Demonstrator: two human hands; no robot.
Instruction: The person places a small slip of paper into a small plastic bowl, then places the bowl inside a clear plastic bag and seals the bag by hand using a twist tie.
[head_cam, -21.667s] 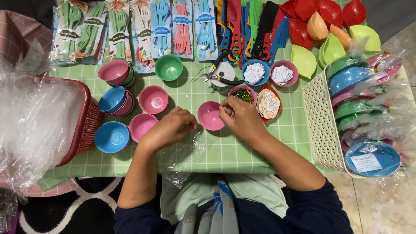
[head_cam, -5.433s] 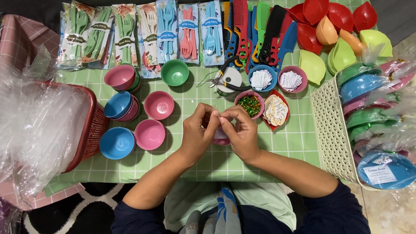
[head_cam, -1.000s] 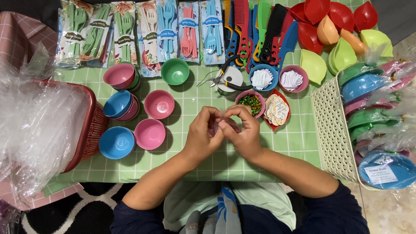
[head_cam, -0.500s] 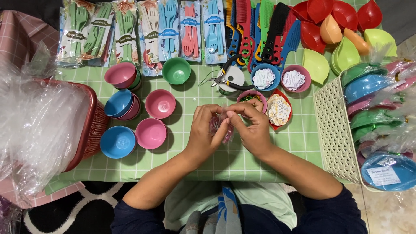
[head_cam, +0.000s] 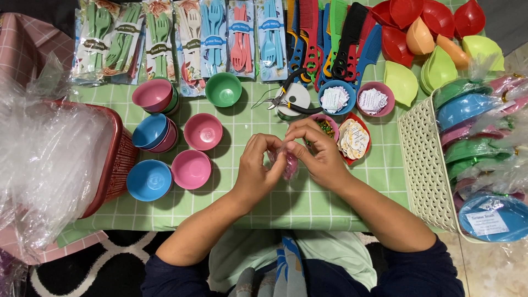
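Your left hand and right hand meet over the green checked cloth, fingers of both pinched on a small pink bowl in clear wrap. Bare cloth lies toward you; loose pink bowls crowd your left, the cream basket walls your right. Your fingers hide most of the wrapped bowl.

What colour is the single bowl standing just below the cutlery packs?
Green bowl, plain; it shows best in the head view.
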